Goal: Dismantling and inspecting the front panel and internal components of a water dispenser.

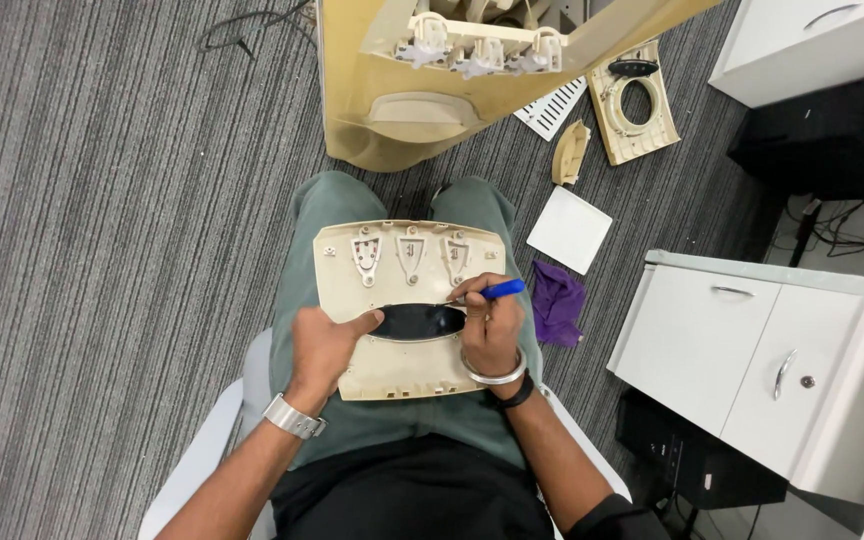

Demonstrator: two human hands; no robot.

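Left hand [324,345] grips the cream panel [407,305] at 9 o'clock; right hand [490,325] is clenched on a blue screwdriver [492,291] at 3 o'clock

No packages, labels, signs or screens visible anywhere in this view

— How is the scene lit?

— Even, soft indoor light is cast from overhead; the striped grey carpet [102,250] is evenly lit, and only faint shadows are thrown beneath the beige panel [407,300] on the lap.

— Any glare or blur?

— Mild glare is seen on the white cabinet [742,350] and the glossy black oval insert [417,322]. Focus is held sharp centrally; slight wide-angle bending is noticed at the edges, and the lower corner beneath the cabinet is left dim.
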